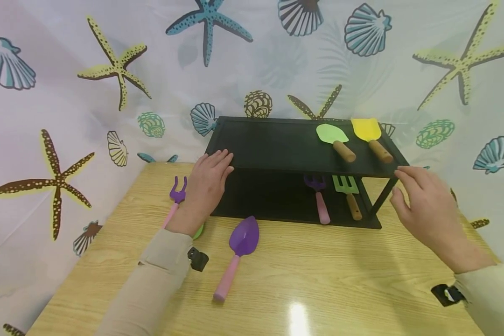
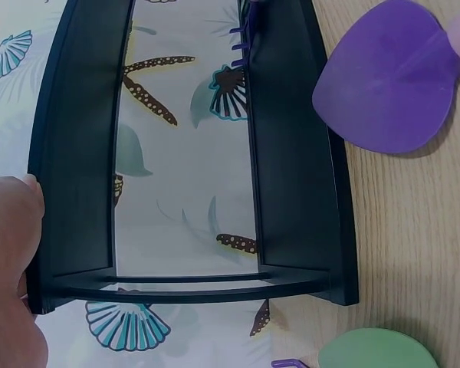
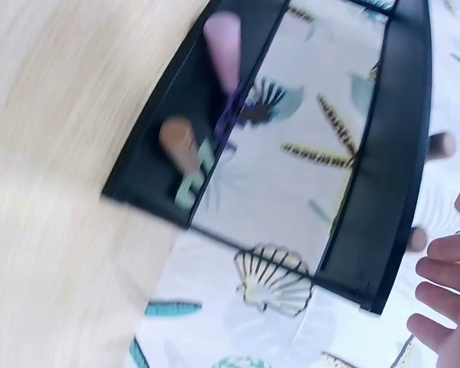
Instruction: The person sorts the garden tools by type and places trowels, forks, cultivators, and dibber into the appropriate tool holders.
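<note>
Resting on the left end of the black shelf (image 1: 269,144), the left hand (image 1: 207,182) has its fingers extended; the right hand (image 1: 426,205) is relaxed and holds nothing at the right front corner (contact is unclear). A green trowel (image 1: 332,134) and yellow shovel (image 1: 366,129) occupy the top's right side; below lie a purple fork (image 1: 322,207) and green fork (image 1: 353,205). The purple trowel (image 1: 244,238) lies just before the lower front edge. Left of it, the left forearm partly covers another fork (image 1: 178,195) and a green piece (image 1: 199,232). Wooden tabletop (image 1: 319,280) stretches from the purple trowel towards the right forearm; the gap between tiers faces forward.
</note>
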Available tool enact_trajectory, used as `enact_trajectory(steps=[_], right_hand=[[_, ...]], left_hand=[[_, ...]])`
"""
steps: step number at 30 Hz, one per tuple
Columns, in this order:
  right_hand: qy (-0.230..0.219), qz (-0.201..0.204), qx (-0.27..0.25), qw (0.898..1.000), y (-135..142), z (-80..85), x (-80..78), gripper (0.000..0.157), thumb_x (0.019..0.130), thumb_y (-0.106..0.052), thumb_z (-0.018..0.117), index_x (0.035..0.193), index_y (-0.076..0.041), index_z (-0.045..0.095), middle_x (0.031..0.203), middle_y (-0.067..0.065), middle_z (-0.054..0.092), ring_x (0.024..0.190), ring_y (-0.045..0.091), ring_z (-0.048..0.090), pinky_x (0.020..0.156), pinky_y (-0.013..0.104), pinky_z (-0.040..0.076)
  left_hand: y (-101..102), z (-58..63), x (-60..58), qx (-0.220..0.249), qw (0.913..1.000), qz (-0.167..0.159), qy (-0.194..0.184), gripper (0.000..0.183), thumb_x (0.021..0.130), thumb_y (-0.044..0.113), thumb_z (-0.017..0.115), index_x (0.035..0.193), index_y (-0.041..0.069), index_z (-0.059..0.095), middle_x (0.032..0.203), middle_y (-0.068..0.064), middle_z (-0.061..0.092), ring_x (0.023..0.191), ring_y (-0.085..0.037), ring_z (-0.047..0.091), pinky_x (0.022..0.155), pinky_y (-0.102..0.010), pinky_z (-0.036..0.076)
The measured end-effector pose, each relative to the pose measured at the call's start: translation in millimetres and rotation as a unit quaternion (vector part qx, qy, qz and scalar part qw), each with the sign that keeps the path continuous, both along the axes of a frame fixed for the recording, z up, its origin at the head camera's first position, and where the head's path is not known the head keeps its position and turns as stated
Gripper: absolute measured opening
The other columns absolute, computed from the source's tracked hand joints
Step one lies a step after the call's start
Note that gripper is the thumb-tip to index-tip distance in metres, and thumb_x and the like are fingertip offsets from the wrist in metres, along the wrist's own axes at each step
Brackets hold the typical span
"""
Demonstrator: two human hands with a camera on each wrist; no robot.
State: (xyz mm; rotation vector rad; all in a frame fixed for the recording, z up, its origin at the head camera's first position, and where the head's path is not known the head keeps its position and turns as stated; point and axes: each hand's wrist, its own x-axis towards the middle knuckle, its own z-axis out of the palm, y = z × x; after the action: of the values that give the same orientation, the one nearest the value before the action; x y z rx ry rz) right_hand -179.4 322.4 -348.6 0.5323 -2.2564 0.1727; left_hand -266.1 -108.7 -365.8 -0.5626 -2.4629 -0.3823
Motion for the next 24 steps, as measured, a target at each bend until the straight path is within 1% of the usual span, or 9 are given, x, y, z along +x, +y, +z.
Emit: enact_trajectory(steps=[2,5,7,9,12,14,17,21,24], right_hand=[[-0.024,-0.013,0.021,0.999,7.4,2.5,-6.4,0.043,0.090,-0.014,0.055,0.121,0.016,0.059,0.122,0.031,0.059,0.112,0.049,0.053,0.096,0.061,0.044],[-0.096,-0.041,0.049,0.993,17.3,5.3,-15.7,0.053,0.095,-0.020,0.056,0.133,0.016,0.050,0.137,0.033,0.049,0.125,0.051,0.045,0.107,0.062,0.037],[-0.157,-0.055,0.063,0.984,22.9,7.2,-22.2,0.061,0.100,-0.027,0.052,0.141,0.016,0.041,0.147,0.033,0.040,0.135,0.051,0.037,0.114,0.061,0.029],[-0.211,-0.061,0.067,0.973,27.1,9.4,-29.3,0.067,0.104,-0.035,0.047,0.147,0.015,0.032,0.154,0.033,0.031,0.141,0.051,0.029,0.118,0.061,0.023],[-0.266,-0.050,0.054,0.961,30.7,11.3,-40.6,0.073,0.105,-0.042,0.042,0.150,0.013,0.026,0.158,0.034,0.023,0.144,0.053,0.023,0.119,0.062,0.020],[-0.288,-0.041,0.039,0.956,31.5,12.4,-46.6,0.074,0.105,-0.044,0.042,0.151,0.012,0.026,0.159,0.033,0.020,0.144,0.054,0.022,0.118,0.064,0.019],[-0.305,-0.035,0.023,0.951,31.4,12.9,-51.9,0.074,0.104,-0.045,0.043,0.152,0.010,0.026,0.160,0.032,0.017,0.145,0.054,0.020,0.118,0.065,0.019],[-0.315,-0.043,0.026,0.948,30.0,12.0,-53.0,0.076,0.105,-0.047,0.039,0.153,0.010,0.021,0.162,0.031,0.013,0.147,0.053,0.017,0.119,0.064,0.017],[-0.315,-0.048,0.029,0.947,28.8,10.9,-53.0,0.075,0.106,-0.047,0.036,0.153,0.011,0.020,0.162,0.031,0.011,0.147,0.052,0.014,0.119,0.064,0.016]], left_hand=[[-0.6,-0.3,0.0,-0.002,1.0000,0.001,0.001,0.040,0.104,0.025,0.050,0.140,0.009,0.057,0.144,-0.009,0.057,0.138,-0.025,0.050,0.121,-0.044,0.031],[-1.0,-0.7,0.0,-0.001,1.0000,0.000,0.005,0.040,0.104,0.025,0.050,0.139,0.009,0.057,0.144,-0.009,0.057,0.138,-0.025,0.051,0.121,-0.044,0.032],[-1.1,-1.2,-0.4,0.001,1.0000,-0.001,0.005,0.040,0.104,0.025,0.050,0.140,0.009,0.057,0.144,-0.010,0.057,0.138,-0.025,0.050,0.122,-0.044,0.031],[-0.9,-1.4,-0.4,0.002,1.0000,0.000,0.001,0.040,0.104,0.025,0.050,0.140,0.009,0.057,0.144,-0.009,0.057,0.138,-0.025,0.050,0.122,-0.044,0.031],[0.0,-1.3,0.4,0.001,1.0000,0.003,-0.008,0.041,0.104,0.027,0.049,0.141,0.010,0.055,0.145,-0.009,0.056,0.140,-0.025,0.048,0.122,-0.044,0.029],[0.4,-1.5,0.6,0.001,0.9999,0.005,-0.010,0.042,0.104,0.027,0.049,0.142,0.010,0.055,0.146,-0.009,0.055,0.140,-0.025,0.048,0.123,-0.044,0.029],[0.4,-2.1,0.5,0.003,0.9999,0.005,-0.009,0.041,0.104,0.027,0.050,0.141,0.009,0.056,0.145,-0.009,0.056,0.140,-0.025,0.048,0.122,-0.044,0.030],[-0.3,-2.7,-0.7,0.004,1.0000,0.001,0.002,0.040,0.104,0.025,0.051,0.140,0.009,0.057,0.143,-0.010,0.057,0.138,-0.025,0.050,0.121,-0.045,0.032],[-1.0,-1.6,-1.9,0.001,0.9999,-0.001,0.011,0.040,0.104,0.025,0.051,0.139,0.008,0.058,0.142,-0.010,0.058,0.137,-0.026,0.051,0.121,-0.045,0.033]])
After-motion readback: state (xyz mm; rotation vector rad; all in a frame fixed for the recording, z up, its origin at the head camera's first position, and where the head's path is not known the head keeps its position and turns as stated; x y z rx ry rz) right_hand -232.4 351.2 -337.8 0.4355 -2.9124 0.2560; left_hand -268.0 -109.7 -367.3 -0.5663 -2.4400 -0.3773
